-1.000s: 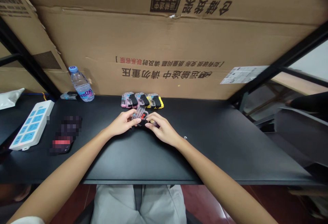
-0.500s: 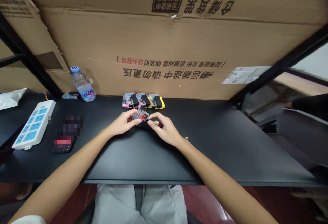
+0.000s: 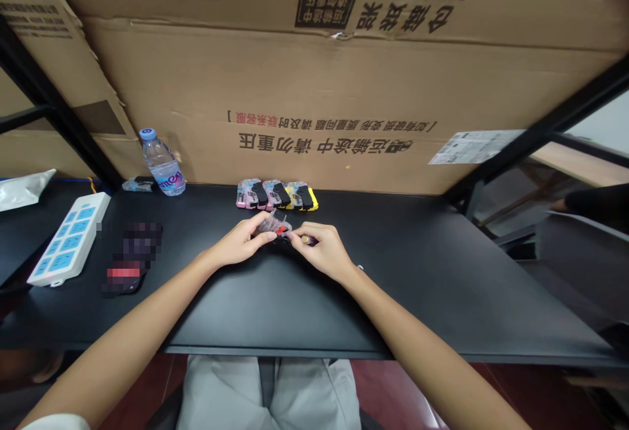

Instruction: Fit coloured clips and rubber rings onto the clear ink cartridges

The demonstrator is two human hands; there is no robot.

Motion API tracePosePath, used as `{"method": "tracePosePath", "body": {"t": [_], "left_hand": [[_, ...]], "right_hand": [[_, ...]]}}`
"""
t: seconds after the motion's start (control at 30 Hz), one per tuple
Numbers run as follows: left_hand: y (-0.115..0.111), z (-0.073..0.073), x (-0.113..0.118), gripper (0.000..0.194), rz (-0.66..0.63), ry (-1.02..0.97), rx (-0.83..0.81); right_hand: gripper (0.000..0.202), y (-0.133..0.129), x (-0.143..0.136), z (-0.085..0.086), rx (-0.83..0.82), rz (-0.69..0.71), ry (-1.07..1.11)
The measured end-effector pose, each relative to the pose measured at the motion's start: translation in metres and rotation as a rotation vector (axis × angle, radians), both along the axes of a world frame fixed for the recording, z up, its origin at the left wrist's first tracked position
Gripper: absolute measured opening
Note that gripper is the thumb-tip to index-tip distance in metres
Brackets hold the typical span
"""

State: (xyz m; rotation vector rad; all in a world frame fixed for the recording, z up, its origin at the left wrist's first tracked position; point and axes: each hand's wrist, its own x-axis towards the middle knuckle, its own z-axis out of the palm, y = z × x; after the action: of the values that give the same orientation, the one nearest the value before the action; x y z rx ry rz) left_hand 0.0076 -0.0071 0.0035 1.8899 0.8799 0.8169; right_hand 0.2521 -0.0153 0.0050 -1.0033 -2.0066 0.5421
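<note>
My left hand (image 3: 243, 241) grips the left end of a small clear plastic cartridge (image 3: 269, 223) with a red part and black pieces, thumb in front and fingers behind. My right hand (image 3: 322, 250) is closed at its right end, thumb and forefinger pinched close to the red part (image 3: 282, 229). A small dark object with a yellowish round end (image 3: 308, 240) shows within the right hand's curled fingers; its kind is unclear. Just behind stand similar clear cartridges, two with pink edges (image 3: 251, 194) and one with yellow edges (image 3: 301, 196).
A water bottle (image 3: 164, 164) stands at the back left, beside a small clear-and-black item (image 3: 138, 184). A white power strip (image 3: 71, 240) and a dark, blurred phone-like object (image 3: 132, 259) lie left. Cardboard (image 3: 314, 82) walls the back of the black table (image 3: 442, 279).
My right hand has shifted slightly right, its fingers more curled around the yellowish-ended object. The cartridge has tilted and moved slightly right with my left hand. The view has shifted a little.
</note>
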Motion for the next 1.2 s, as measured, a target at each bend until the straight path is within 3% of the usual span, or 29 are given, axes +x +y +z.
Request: {"method": "tracePosePath", "body": {"t": [0.43, 0.6, 0.83, 0.93, 1.0, 1.1, 1.2], "left_hand": [[-0.001, 0.0, 0.001, 0.025, 0.043, 0.049, 0.193], [0.003, 0.001, -0.003, 0.025, 0.144, 0.064, 0.314], [0.008, 0.011, -0.014, 0.036, 0.241, -0.062, 0.213], [0.012, 0.017, -0.026, 0.06, 0.406, -0.08, 0.301], [0.016, 0.022, -0.036, 0.067, 0.551, 0.026, 0.359], [0.021, 0.028, -0.051, 0.052, 0.702, 0.222, 0.365], [0.023, 0.032, -0.059, 0.045, 0.792, 0.422, 0.269]], "right_hand": [[0.029, 0.0, -0.001, -0.003, 0.083, -0.02, 0.013], [0.035, 0.002, -0.001, -0.008, 0.103, -0.052, 0.026], [0.034, 0.009, 0.011, 0.002, 0.15, -0.038, -0.023], [0.034, 0.02, 0.031, 0.007, 0.185, -0.172, -0.028], [0.032, 0.03, 0.048, 0.007, 0.171, -0.314, -0.033], [0.037, 0.044, 0.074, 0.003, 0.098, -0.49, -0.108], [0.036, 0.056, 0.093, -0.003, -0.03, -0.639, -0.248]]}}
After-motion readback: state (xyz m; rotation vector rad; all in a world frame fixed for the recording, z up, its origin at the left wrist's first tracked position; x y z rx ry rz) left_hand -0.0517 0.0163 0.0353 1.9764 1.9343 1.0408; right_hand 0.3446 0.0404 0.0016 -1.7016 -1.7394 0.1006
